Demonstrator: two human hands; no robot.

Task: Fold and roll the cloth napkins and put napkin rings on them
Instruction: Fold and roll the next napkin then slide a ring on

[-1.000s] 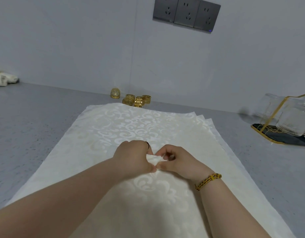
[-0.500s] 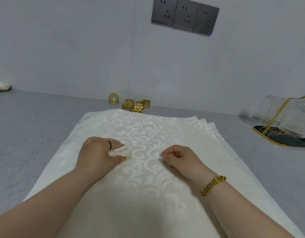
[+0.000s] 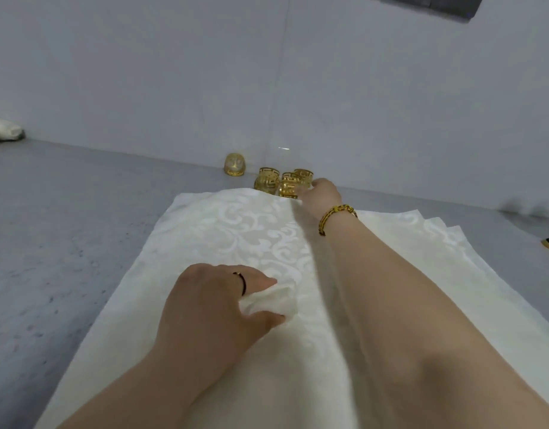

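Cream damask is filling the middle of my view: a stack of flat napkins [image 3: 236, 230] is lying on a grey speckled bench [image 3: 66, 227], running from six o'clock toward twelve. Near the centre, the left hand [image 3: 211, 305] is curling round a small rolled napkin [image 3: 274, 301], pinching it against the stack with one end poking out toward three o'clock. The right hand [image 3: 321, 193], wearing a gold bracelet [image 3: 336, 216], is stretching to twelve o'clock, where a cluster of gold napkin rings [image 3: 276, 181] is standing at the foot of the wall, just past the stack's far edge. Its fingertips are reaching in among the rings, but I am not able to tell whether they are closing on one or only touching. A gold dome [image 3: 235, 164] is sitting just beside the rings at eleven o'clock, and white rolled cloths [image 3: 4, 131] are lying well apart at nine o'clock.

I am judging this step as fetching a ring for the roll. The risks I am weighing are these. Only one hand is holding the roll, so a slackening pinch could let it spring open. The rings are crowding together, so a hurried reach could knock neighbours over. The forearm is crossing the stack and could drag the top cloth askew.
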